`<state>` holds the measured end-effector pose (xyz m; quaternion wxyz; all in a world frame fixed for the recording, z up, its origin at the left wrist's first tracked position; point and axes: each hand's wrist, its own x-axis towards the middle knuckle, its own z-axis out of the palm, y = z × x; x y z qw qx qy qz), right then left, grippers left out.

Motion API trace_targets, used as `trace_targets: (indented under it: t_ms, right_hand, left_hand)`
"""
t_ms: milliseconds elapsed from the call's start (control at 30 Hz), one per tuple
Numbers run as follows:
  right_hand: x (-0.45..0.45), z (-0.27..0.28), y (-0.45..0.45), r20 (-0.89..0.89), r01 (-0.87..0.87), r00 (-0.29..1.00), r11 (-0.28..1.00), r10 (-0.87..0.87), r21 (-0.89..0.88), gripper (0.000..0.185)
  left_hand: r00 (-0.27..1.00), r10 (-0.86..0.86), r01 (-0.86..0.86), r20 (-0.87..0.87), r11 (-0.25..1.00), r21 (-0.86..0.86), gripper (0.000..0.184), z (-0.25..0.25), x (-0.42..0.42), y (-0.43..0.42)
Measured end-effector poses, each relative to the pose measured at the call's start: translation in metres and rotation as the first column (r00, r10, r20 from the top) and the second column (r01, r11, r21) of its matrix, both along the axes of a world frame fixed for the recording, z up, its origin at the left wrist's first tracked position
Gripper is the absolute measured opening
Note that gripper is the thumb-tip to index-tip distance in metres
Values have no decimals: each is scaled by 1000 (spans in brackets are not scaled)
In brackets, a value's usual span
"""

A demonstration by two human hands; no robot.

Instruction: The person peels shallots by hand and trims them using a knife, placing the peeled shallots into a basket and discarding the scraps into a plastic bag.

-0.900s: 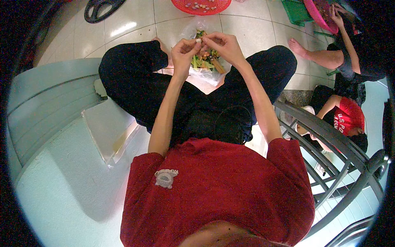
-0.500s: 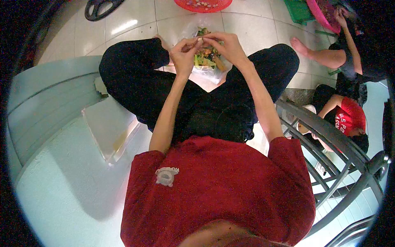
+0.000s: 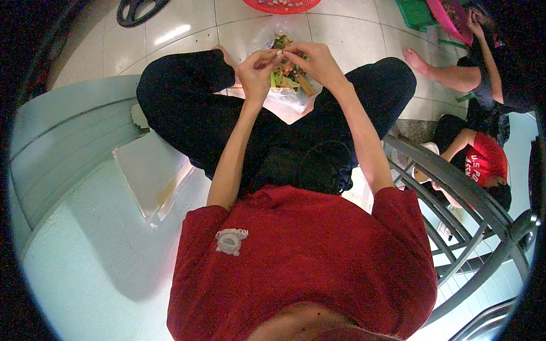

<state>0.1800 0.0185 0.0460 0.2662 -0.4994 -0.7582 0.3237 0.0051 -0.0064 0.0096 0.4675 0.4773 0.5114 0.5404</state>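
Left hand [image 3: 255,73], right hand [image 3: 316,61], grip of both pinching 1 small white piece [image 3: 279,53], vegetable scraps [image 3: 286,81] below

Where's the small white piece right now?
In the head view's upper centre, the small white piece is held between the left hand and right hand, over the plastic bag.
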Motion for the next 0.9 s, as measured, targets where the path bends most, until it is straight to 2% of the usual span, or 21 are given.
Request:
trace_targets:
  t_ms: [100,300,400,467,600,767,900]
  right_hand:
    - [0,2,0,-10,7,1000,1000,-8,-13,22]
    - [0,2,0,-31,3,1000,1000,-3,-24,25]
    - [-1,2,0,-7,23,1000,1000,-23,1,23]
    - [-2,2,0,-17,26,1000,1000,-26,-13,23]
    - [-2,0,1,-26,37,999,999,-38,-27,23]
    - [-2,-4,3,4,-10,1000,997,10,79,23]
    - [-1,-5,2,3,-15,1000,1000,15,26,22]
  left_hand:
    - [998,-1,1,-66,1000,2,18,-1,1,1]
    - [1000,-15,15,9,999,-40,16,-1,2,1]
    - [998,-18,16,-68,1000,-21,17,0,0,1]
    - [1000,-14,13,-2,996,-84,18,1,1,1]
    - [999,0,3,40,997,-79,18,-6,1,3]
    - [998,15,-13,62,999,-41,15,-4,1,4]
    - [996,21,-23,88,999,22,13,-6,3,4]
